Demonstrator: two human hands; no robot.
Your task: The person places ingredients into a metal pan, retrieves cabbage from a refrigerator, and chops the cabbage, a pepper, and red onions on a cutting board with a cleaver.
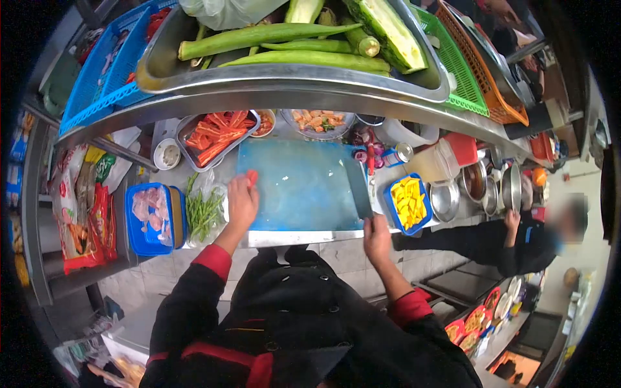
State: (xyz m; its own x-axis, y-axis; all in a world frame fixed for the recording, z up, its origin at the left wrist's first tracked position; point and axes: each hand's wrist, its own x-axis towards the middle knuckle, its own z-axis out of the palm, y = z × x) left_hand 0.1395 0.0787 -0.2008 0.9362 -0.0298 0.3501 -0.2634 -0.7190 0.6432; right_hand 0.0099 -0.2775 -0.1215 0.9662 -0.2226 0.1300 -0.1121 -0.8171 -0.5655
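Note:
My right hand (377, 238) is closed round the handle of a kitchen knife. The broad dark blade (358, 187) points away from me over the right edge of a blue cutting board (297, 184). At the board's left edge, my left hand (241, 205) has its fingers closed on a small red piece of food (251, 176); its exact kind is unclear. A few tiny pale scraps lie on the board. Behind my left hand stands a metal tray of red pepper strips (217, 134). A blue container of yellow chunks (409, 203) sits right of the knife.
Green stalks (203, 210) and a blue tub of raw meat (154, 220) stand left. Purple onions (370, 155), a can (402, 153) and metal bowls (445, 200) are at right. Overhead, a shelf (284, 100) bears a tray of long green vegetables. Another person (517, 242) stands far right.

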